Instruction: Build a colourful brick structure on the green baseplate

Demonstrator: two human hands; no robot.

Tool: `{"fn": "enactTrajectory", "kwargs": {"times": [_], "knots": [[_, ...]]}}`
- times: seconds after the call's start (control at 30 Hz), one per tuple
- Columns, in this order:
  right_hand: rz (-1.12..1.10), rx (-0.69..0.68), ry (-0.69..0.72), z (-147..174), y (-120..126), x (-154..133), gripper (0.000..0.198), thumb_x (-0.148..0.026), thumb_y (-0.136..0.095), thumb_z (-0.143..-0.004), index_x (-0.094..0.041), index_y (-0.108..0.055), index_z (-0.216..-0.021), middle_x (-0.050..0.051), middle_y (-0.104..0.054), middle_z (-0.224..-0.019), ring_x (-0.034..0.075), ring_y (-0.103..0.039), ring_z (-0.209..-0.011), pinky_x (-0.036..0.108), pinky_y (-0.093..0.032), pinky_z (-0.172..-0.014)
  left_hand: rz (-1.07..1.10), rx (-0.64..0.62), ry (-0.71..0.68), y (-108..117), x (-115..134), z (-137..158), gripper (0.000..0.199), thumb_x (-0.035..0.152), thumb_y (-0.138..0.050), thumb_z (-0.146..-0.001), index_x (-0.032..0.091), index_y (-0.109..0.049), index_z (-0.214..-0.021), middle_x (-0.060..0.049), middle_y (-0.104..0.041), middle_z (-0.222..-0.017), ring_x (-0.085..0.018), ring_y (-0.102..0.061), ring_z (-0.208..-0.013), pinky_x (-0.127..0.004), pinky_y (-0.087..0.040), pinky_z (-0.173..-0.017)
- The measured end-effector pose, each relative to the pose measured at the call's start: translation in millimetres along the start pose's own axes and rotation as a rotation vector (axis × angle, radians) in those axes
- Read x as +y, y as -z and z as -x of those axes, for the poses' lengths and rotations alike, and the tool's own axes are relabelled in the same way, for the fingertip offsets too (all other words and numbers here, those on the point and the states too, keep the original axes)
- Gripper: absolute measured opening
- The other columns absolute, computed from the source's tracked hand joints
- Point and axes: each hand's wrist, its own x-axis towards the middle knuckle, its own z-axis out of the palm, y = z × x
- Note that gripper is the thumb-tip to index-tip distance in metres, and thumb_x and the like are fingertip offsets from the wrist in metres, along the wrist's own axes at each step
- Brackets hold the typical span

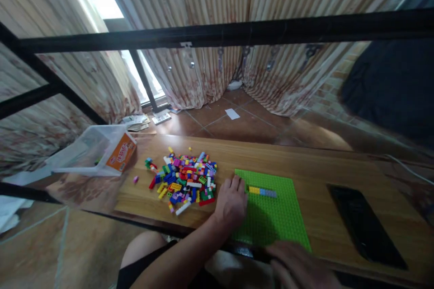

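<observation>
Between my left hand (233, 201) and the clear plastic bin with an orange printed label (79, 169) lies the heap of small, glossy, multicoloured plastic bricks (186, 178), its right side just beside my knuckles; one loose pink brick (135, 179) sits apart, toward the bin. The bin is tipped, its mouth not squarely up. Right of the work, well apart from the heap, a black flat rectangular slab with a shiny face (368, 226) lies aslant; a thin white cable (407, 169) runs beyond it. My left hand covers part of the left edge of the square bright-green studded baseplate (274, 223), fingers close together and bent downward; whether they pinch a brick, I cannot tell. My right hand (301, 264) is blurred at the plate's near edge; its grip cannot be read. On the plate's upper half, a short straight row of yellow, blue and greyish bricks (262, 191) points rightward from near my left fingertips. Surface: smooth brown wood-grain tabletop (315, 189). Room: a black straight bar (203, 36) crosses the view in front of pleated beige-and-rust patterned curtains (217, 0); below, brown square floor tiles with pale joints (210, 119) carry a white paper sheet (232, 114) and, near the bin, a stack of papers (135, 122).
</observation>
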Motion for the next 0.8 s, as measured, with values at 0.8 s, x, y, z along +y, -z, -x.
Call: {"fn": "enactTrajectory", "kwargs": {"times": [0.8], "knots": [[0.065, 0.097, 0.106, -99.4, -34.7, 100.6, 0.048, -0.052, -0.04, -0.089, -0.021, -0.062, -0.117, 0.011, -0.056, -0.132, 0.029, -0.057, -0.114, 0.049, -0.047, -0.096, 0.008, -0.012, 0.327, 85.7, -65.2, -41.6, 0.038, 0.007, -0.046, -0.081, 0.017, -0.062, -0.114, -0.009, -0.068, -0.107, -0.022, -0.062, -0.1, -0.033, -0.049, -0.089]]}}
